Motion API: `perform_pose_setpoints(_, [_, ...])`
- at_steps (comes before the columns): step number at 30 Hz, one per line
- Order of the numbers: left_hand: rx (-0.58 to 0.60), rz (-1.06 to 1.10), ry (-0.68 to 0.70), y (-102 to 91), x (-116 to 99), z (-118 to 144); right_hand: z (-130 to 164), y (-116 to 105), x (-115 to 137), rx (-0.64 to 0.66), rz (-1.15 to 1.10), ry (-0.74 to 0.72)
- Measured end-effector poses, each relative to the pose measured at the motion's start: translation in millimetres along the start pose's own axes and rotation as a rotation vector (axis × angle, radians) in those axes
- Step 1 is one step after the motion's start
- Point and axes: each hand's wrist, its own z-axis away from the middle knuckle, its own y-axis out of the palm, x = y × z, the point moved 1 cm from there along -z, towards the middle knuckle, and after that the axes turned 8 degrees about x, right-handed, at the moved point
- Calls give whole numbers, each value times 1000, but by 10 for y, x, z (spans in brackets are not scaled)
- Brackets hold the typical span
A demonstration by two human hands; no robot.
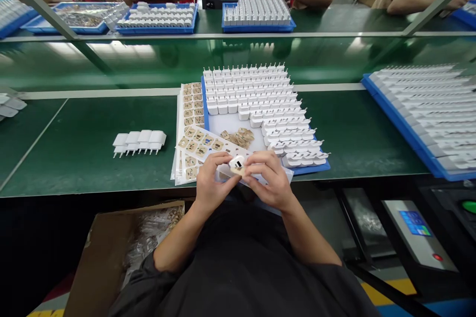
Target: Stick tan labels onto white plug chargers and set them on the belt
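Note:
Between my hands is a small white plug charger (237,161), its face with a dark port turned up toward me. My left hand (213,178) pinches it from the left with thumb and fingers. My right hand (269,178) has its fingertips closed at the charger's right edge, where a beige film piece (238,172) shows on the lower face. Just beyond lies a sheet of beige stickers (208,142), over a stack of similar sheets (191,104). A blue tray (310,167) holds many white chargers in rows (253,89), pins up, and a heap of loose beige pieces (238,137).
Several white chargers (139,141) lie in a row on the green table (85,158). Another full blue tray (405,131) stands at right. An open cardboard box (107,242) sits below the left edge, a device with a screen (418,230) at lower right. Co-workers sit opposite.

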Motion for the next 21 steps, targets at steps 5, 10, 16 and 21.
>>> perform_pose_setpoints(5, [-16, 21, -143, -144, 86, -11, -9, -14, -170, -99, -51, 268])
perform_pose_setpoints(10, [-106, -254, -217, -612, 321, -123, -114, 69, -425, 43, 352, 372])
perform_pose_setpoints(16, [-95, -750, -351, -1157, 1039, -268, -35, 287, -280, 118, 305, 217])
perform_pose_setpoints(21, [9, -864, -317, -1283, 1478, -292, 42, 420, -172, 356, 326, 109])
